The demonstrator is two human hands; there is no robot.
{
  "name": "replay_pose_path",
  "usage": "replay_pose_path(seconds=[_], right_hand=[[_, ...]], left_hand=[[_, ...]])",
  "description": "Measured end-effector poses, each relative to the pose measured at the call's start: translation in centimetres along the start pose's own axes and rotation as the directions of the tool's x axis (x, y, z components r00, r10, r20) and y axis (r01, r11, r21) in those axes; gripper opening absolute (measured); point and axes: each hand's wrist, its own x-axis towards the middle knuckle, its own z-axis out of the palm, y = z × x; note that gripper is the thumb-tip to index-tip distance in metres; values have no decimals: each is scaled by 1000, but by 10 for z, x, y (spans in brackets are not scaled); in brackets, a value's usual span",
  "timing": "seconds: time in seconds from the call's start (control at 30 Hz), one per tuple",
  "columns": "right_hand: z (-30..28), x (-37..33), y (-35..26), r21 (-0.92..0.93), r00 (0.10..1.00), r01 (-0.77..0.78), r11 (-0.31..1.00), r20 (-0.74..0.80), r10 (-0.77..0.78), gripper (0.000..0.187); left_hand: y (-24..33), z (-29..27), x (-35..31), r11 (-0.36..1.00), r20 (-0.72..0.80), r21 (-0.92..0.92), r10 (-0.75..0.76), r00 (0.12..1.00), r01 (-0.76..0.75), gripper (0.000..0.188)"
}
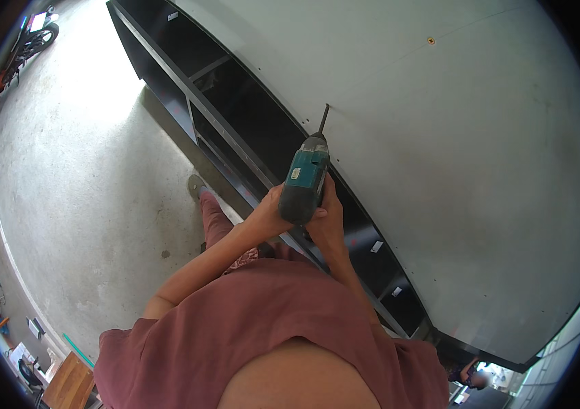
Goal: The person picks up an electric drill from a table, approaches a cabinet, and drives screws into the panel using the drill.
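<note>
I hold a teal and black power drill in front of my body, with its rear toward me. Its long thin bit points away, and the tip meets the large grey panel at a small dark spot. My left hand closes on the drill's left side, low by the rear. On the other side my right hand wraps around it below the body. The drill's body hides the handle and most of my fingers.
A long black cabinet frame with shelf compartments runs diagonally under the panel's edge. A yellowish round fitting sits on the panel. Concrete floor lies at left, with a motorcycle far off. Another person shows at lower right.
</note>
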Motion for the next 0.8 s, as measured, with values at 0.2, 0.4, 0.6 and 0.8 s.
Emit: replay_pose_path(seconds=[0.2, 0.4, 0.6, 0.8], right_hand=[[0, 0, 0, -1, 1000, -13, 1000, 2, 13, 70], [5, 1, 6, -34, 999, 35, 999, -30, -36, 58], [8, 3, 3, 63, 1000, 5, 998, 14, -6, 67], [14, 0, 4, 144, 999, 45, 989, 3, -46, 60]], left_hand=[[-8, 1, 1, 996, -24, 12, 87, 996, -87, 56], [-2, -2, 3, 997, -2, 9, 74, 997, -74, 58], [4, -7, 2, 986, -9, 137, 96, 995, -94, 61], [4, -12, 3, 960, -29, 214, 192, 981, -182, 65]])
